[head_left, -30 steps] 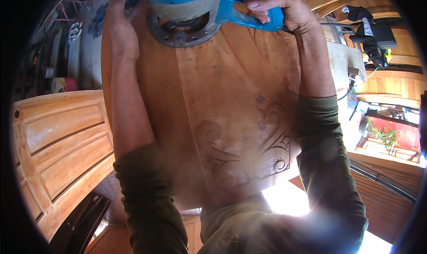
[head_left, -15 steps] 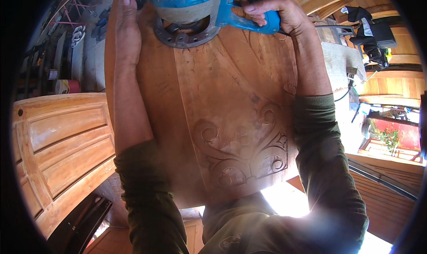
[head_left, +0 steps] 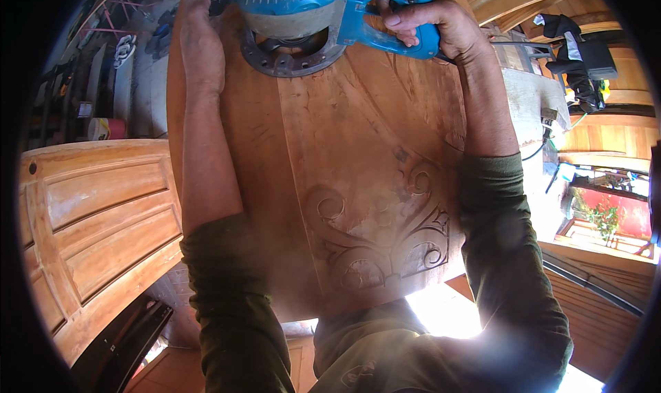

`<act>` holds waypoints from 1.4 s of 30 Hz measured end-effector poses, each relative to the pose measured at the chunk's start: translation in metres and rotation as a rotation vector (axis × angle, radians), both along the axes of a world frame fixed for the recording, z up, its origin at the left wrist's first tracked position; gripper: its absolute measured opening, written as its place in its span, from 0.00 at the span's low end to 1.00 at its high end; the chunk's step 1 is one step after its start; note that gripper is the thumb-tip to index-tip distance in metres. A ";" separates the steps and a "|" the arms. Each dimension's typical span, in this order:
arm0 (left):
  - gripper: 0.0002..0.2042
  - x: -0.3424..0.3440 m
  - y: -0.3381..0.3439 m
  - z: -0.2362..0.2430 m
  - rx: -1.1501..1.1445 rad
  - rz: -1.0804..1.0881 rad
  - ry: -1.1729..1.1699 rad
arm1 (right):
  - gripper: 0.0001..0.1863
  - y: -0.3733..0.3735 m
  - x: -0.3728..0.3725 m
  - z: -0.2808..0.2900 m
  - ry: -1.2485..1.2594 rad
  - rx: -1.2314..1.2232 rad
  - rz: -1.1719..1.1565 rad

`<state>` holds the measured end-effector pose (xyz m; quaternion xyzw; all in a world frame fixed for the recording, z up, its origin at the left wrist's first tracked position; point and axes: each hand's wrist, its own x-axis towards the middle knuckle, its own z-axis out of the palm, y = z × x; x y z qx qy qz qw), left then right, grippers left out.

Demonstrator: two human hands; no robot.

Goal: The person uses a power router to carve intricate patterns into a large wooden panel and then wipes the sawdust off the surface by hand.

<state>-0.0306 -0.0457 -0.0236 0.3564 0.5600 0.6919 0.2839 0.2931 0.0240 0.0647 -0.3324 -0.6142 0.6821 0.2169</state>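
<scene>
A blue and silver router (head_left: 292,14) stands at the far end of a brown wooden panel (head_left: 275,186), its round, slotted metal base on the wood. My right hand (head_left: 447,31) is wrapped around the blue loop handle on the router's right side, fingers curled inside the loop. On the opposite side, my left hand (head_left: 200,38) holds the router's dark side knob, thumb on top; its other fingers are mostly hidden. Scrollwork (head_left: 385,234) is carved into the near part of the panel. The router's top runs out of the picture.
A panelled wooden door (head_left: 103,214) leans at the left. A dark cord and plug (head_left: 547,121) hang beside a pale bench at the right. Further right are a black bag-like bundle (head_left: 585,59), wooden boards and a green plant (head_left: 604,217).
The whole view has shifted slightly to the right, panel and router together. Both hands keep their hold, and the router sits at nearly the same spot on the wood.
</scene>
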 end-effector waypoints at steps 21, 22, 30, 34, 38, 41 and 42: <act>0.32 0.003 0.000 0.004 0.062 0.027 0.026 | 0.11 -0.010 -0.008 0.000 0.055 0.115 0.084; 0.33 0.002 0.000 0.005 0.007 0.039 0.032 | 0.11 -0.009 -0.007 0.000 0.055 0.118 0.084; 0.35 -0.004 -0.002 -0.005 0.139 -0.108 0.028 | 0.13 -0.003 -0.001 -0.006 0.155 0.017 0.134; 0.35 -0.003 -0.003 -0.003 0.119 -0.086 0.050 | 0.13 -0.004 0.002 -0.006 0.141 0.010 0.126; 0.34 -0.002 -0.005 -0.001 0.113 -0.067 0.064 | 0.13 -0.005 0.003 -0.006 0.154 0.044 0.144; 0.34 -0.003 -0.007 -0.001 0.107 -0.037 0.079 | 0.13 -0.008 0.004 -0.005 0.149 0.021 0.139; 0.34 -0.003 -0.007 0.000 0.106 -0.032 0.082 | 0.13 -0.008 0.004 -0.004 0.138 0.001 0.120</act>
